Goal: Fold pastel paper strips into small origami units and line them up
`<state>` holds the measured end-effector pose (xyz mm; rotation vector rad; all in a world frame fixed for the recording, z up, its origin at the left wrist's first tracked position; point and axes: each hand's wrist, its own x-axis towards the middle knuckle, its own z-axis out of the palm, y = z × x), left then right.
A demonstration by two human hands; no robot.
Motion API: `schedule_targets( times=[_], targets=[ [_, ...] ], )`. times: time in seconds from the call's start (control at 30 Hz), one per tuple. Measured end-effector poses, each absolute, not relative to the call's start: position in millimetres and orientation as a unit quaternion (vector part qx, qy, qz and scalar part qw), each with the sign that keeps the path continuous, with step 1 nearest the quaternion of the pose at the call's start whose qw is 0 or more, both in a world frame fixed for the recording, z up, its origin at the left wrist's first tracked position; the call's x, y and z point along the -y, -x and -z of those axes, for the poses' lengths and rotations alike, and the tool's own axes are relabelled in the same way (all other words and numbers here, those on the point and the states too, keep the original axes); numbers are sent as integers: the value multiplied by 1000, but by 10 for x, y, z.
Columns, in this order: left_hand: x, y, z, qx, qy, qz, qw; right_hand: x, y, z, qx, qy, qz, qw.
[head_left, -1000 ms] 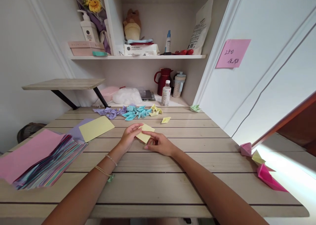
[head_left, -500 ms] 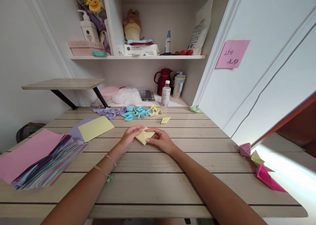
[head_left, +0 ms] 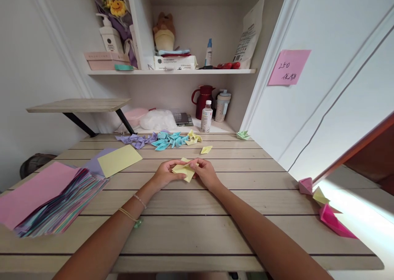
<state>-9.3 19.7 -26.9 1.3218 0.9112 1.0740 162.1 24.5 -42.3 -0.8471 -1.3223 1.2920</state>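
A piece of folded yellow paper (head_left: pixel 186 171) is held between my two hands over the middle of the table. My left hand (head_left: pixel 166 174) grips its left side, thumb on the near face and fingers behind. At its upper right, my right hand (head_left: pixel 205 171) pinches an edge between thumb and index finger. Just beyond lies a small yellow folded paper boat (head_left: pixel 206 149). Farther back sit blue folded paper pieces (head_left: pixel 170 140), purple ones (head_left: pixel 135 140) and yellow ones (head_left: pixel 193 137).
To the left is a thick stack of coloured paper (head_left: pixel 61 204), with a yellow sheet (head_left: pixel 120 160) beside it. Pink and yellow paper boats (head_left: pixel 335 221) line the table's right edge. A green folded piece (head_left: pixel 243 135) and a plastic bottle (head_left: pixel 207 117) stand at the back.
The folded yellow paper has turned and shifted slightly right, with its layers more spread. My right hand has moved up to its upper edge; my left thumb now lies across its front.
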Motion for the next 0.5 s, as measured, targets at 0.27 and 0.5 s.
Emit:
schedule_targets(
  times=[0.27,0.5],
  targets=[
    [-247,132,281,-409,-488,-510,578,-206,-1602,405,588,325,-543,504],
    [-212,116,252,-402,-525,-480,577,-232,-1621,408,565,366,-548,497]
  ],
)
